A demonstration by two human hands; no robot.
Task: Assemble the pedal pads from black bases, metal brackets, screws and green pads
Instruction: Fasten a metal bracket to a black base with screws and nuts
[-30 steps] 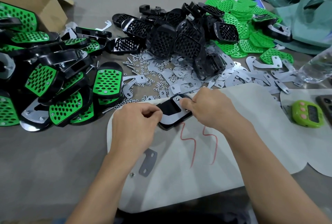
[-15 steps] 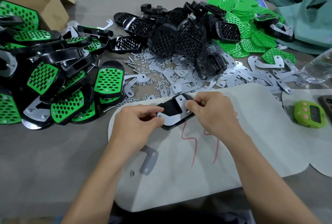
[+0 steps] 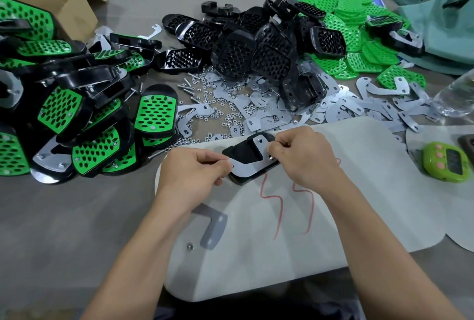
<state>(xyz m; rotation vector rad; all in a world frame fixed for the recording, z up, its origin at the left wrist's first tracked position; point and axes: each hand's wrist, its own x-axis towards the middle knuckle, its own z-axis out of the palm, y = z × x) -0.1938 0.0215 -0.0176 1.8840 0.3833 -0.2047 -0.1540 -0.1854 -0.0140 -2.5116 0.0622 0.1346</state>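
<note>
Hands meet over a black plastic base (image 3: 243, 151) lying on the white sheet (image 3: 359, 191) spread over the grey tabletop (image 3: 64, 217), with a flat silver metal bracket (image 3: 250, 169) laid on top of it. Left hand (image 3: 189, 173) pinches the bracket's near-left end between curled thumb and forefinger; right hand (image 3: 305, 155) pinches its right edge beside a small screw head (image 3: 271, 157). Heaped black bases (image 3: 256, 48) and perforated green pads (image 3: 359, 25) lie beyond.

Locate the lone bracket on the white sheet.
Head view, lower centre: the lone bracket lies below the left hand, a small nut beside it.
</note>
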